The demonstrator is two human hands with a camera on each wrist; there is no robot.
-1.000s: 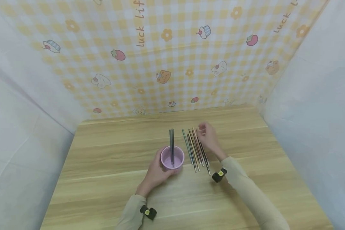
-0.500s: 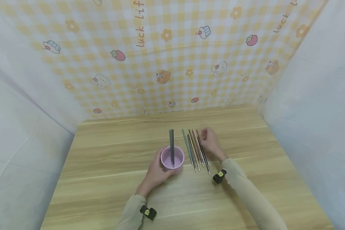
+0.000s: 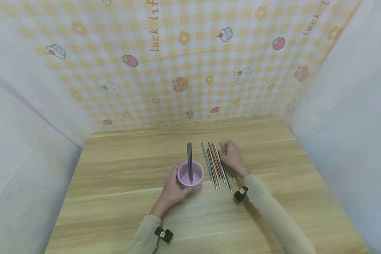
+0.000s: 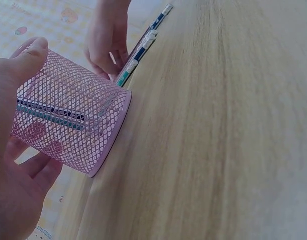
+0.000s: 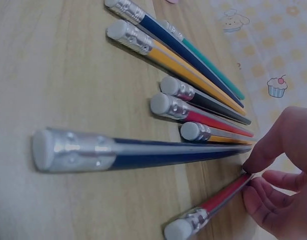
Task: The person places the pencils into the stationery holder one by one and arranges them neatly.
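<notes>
My left hand [image 3: 170, 191] grips a pink mesh pencil cup [image 4: 68, 95] around its side, fingers on one side and thumb on the other. Two dark pencils [image 3: 189, 155] stand in the cup, leaning on its far wall. To the right, my right hand [image 3: 233, 157] pinches a red pencil [image 5: 218, 197] between thumb and fingers at the right end of a row of pencils. The red pencil's white eraser end points toward me and looks to be at or close to the tabletop. Beside it lies a dark blue pencil [image 5: 158, 152].
Several more pencils lie side by side between cup and right hand, among them a yellow pencil [image 5: 178, 64] and a green pencil [image 3: 205, 155]. They rest on a wood-grain table [image 3: 120, 169]. A yellow checked cloth [image 3: 197, 60] hangs behind, with white sheets at both sides.
My right hand has lowered toward me onto the row's right edge and taken hold of the red pencil, which has shifted slightly right, apart from the others. The left hand and cup have stayed put.
</notes>
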